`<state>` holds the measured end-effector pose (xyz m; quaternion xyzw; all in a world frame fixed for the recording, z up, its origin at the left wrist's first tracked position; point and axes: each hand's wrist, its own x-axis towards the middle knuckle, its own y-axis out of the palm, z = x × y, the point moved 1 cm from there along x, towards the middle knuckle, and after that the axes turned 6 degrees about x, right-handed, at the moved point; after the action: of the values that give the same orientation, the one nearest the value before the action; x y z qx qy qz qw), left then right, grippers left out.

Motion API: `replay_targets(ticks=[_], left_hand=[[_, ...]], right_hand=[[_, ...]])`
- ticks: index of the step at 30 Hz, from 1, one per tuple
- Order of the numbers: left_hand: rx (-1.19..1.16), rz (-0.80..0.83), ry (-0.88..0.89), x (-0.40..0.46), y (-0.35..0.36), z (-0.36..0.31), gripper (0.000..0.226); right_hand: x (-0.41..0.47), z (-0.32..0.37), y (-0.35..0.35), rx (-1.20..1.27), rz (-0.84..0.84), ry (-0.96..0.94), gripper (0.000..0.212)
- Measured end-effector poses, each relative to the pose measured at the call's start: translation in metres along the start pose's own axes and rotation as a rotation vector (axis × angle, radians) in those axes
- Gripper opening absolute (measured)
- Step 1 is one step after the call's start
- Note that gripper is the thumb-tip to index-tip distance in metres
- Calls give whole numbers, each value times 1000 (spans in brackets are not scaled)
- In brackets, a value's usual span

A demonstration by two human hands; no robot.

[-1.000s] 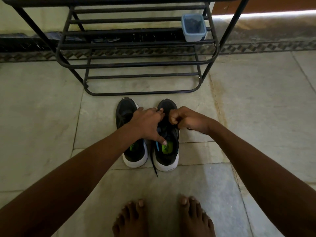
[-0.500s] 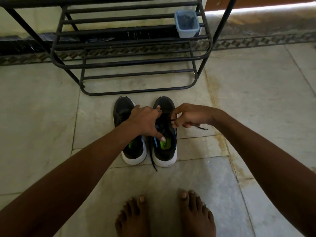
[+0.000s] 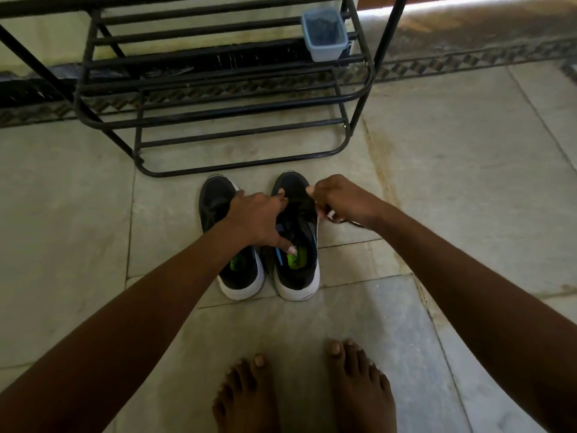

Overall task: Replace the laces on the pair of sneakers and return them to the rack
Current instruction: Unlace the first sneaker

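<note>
Two black sneakers with white soles stand side by side on the floor, toes toward the rack: the left sneaker [image 3: 218,201] and the right sneaker [image 3: 299,270]. My left hand [image 3: 259,217] grips the right sneaker across its tongue, thumb down at the green insole. My right hand [image 3: 340,198] is at that shoe's right edge and pinches a black lace [image 3: 352,222], whose end trails out to the right over the floor. The lacing under my hands is hidden.
A black metal shoe rack [image 3: 218,114] stands just beyond the sneakers, with a small grey-blue plastic tub [image 3: 324,34] on an upper shelf at the right. My bare feet [image 3: 306,389] are on the stone floor below the shoes. A patterned tile border runs along the wall.
My right hand has drawn the lace out to the right of the right sneaker. My left hand has kept its hold on that shoe. The view has shifted slightly.
</note>
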<state>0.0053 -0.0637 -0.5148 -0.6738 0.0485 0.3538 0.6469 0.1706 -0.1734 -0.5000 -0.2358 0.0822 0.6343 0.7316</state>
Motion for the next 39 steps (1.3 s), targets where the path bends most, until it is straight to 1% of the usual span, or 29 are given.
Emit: replay_targets(ticks=[2, 3, 5, 7, 8, 9, 10, 12, 14, 15, 16, 17, 19, 21, 24, 26, 29, 31, 33, 34, 37, 38, 39], left_hand=[[-1, 11, -6, 1, 1, -1, 126], [-2, 10, -11, 1, 0, -2, 126], [-6, 12, -13, 2, 0, -2, 126], [-12, 16, -14, 1, 0, -2, 126], [-13, 15, -14, 1, 0, -1, 126], [-17, 13, -14, 1, 1, -1, 126], [-23, 10, -14, 2, 1, -1, 126], [-29, 3, -8, 2, 3, -1, 124], [-28, -6, -2, 2, 4, -1, 123], [-29, -6, 0, 3, 4, -1, 122], [-31, -4, 1, 3, 4, -1, 122], [-32, -1, 0, 4, 5, 0, 123], [-35, 5, 2, 5, 6, 1, 123], [-54, 2, -3, 5, 7, 2, 123], [-56, 7, -2, 6, 7, 3, 124], [-61, 13, -2, 6, 8, 3, 125], [-70, 16, -8, 7, 9, 3, 125], [-78, 15, -4, 7, 11, 2, 126], [-79, 12, -8, 6, 12, 3, 126], [-88, 17, -12, 7, 12, 4, 127], [-93, 12, -14, 6, 10, 3, 126], [-86, 11, -8, 5, 8, 2, 125], [-79, 15, -4, 4, 7, 2, 124]], right_hand=[[4, -1, -3, -281, -3, 16, 36], [5, -2, -5, -340, 6, 18, 35], [6, -1, -9, -350, 64, 10, 30], [6, -2, -12, -432, 122, -7, 24], [6, -2, -11, -456, 125, -32, 22], [5, -2, -9, -426, 106, -70, 23], [3, -1, -6, -321, 63, -112, 25], [-1, -2, 1, 24, -49, -164, 33], [-2, -6, 6, 299, -107, -158, 39], [-1, -8, 9, 350, -125, -152, 37], [-1, -9, 10, 337, -144, -162, 35], [1, -10, 11, 251, -159, -190, 35], [5, -12, 10, -80, -161, -271, 30], [9, -12, 10, -390, -73, -313, 25], [12, -10, 10, -696, 75, -311, 31], [13, -5, 8, -804, 115, -286, 29], [15, 6, 2, -828, 124, -272, 24], [12, 9, -3, -789, 143, -257, 21], [9, 10, -3, -650, 135, -292, 19], [7, 8, -3, -517, 98, -310, 18], [1, 3, 3, 70, -18, -290, 24], [1, 2, 5, 216, -52, -279, 26], [2, 1, 8, 311, -88, -270, 27]])
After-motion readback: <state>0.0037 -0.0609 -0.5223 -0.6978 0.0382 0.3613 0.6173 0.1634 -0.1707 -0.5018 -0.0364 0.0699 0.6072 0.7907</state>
